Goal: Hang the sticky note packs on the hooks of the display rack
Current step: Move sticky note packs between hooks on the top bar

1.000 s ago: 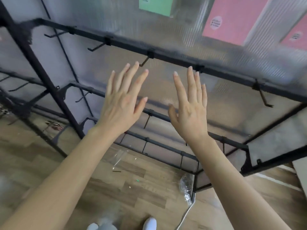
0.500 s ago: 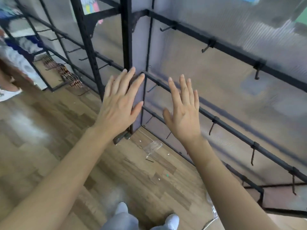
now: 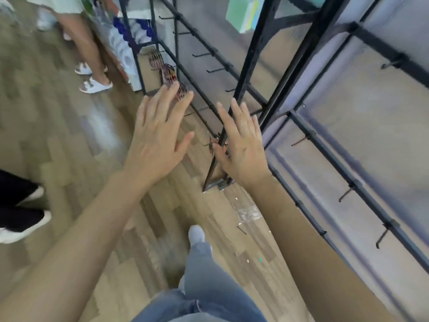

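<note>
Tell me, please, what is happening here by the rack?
A person stands at the black rack with both hands raised. The left hand and right hand are open, fingers spread, and hold nothing. No pack is being hung at this moment. The nearby hooks are bare; a green pack shows near the top. Clear wrapping lies on the floor.

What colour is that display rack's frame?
Black; the display rack shows best in the head view.

Wood-plank floor (image 3: 58, 126), translucent ribbed wall panels (image 3: 371, 117)
</note>
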`<act>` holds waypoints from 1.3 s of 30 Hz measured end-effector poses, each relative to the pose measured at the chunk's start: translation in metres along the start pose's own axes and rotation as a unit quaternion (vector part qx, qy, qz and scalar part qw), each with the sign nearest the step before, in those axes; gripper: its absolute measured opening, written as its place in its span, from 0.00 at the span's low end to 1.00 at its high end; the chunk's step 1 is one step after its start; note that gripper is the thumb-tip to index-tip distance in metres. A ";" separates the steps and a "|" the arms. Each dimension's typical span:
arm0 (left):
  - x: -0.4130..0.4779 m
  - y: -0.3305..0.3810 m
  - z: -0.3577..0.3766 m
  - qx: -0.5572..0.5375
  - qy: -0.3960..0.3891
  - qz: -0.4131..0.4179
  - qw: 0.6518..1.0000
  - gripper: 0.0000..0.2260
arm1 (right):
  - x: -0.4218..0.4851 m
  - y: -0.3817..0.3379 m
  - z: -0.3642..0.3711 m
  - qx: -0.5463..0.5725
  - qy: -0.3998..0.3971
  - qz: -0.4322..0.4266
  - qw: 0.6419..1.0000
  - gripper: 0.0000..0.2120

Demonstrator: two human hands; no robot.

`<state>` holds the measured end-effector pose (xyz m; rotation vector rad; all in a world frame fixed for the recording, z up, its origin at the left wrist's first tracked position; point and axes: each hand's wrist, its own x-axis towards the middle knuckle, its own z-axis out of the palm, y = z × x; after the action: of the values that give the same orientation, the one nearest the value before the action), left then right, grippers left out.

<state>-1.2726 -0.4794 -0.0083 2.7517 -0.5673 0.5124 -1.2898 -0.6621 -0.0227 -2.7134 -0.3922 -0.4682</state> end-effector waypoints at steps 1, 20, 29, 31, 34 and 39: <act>0.002 -0.010 0.001 0.001 0.001 -0.010 1.000 0.27 | 0.010 -0.003 0.007 0.007 -0.006 -0.006 1.000 0.30; 0.180 -0.164 0.043 0.005 0.018 -0.045 0.999 0.26 | 0.249 0.011 0.098 -0.007 -0.025 -0.012 1.000 0.33; 0.261 -0.219 0.076 -0.026 0.029 0.005 0.999 0.27 | 0.317 0.025 0.128 -0.020 -0.010 0.027 0.999 0.32; 0.284 -0.231 0.082 -0.040 0.026 0.028 0.998 0.27 | 0.335 0.027 0.133 -0.029 0.000 0.048 0.998 0.32; 0.322 -0.252 0.085 -0.055 0.016 0.077 0.995 0.28 | 0.364 0.026 0.141 -0.040 0.029 0.093 0.994 0.32; 0.385 -0.297 0.081 -0.089 0.011 0.153 0.984 0.27 | 0.417 0.010 0.154 -0.072 0.082 0.164 0.980 0.33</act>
<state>-0.7926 -0.3701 0.0110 2.4996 -0.9894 0.5292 -0.8675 -0.5249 -0.0080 -2.7740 0.1381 -0.6390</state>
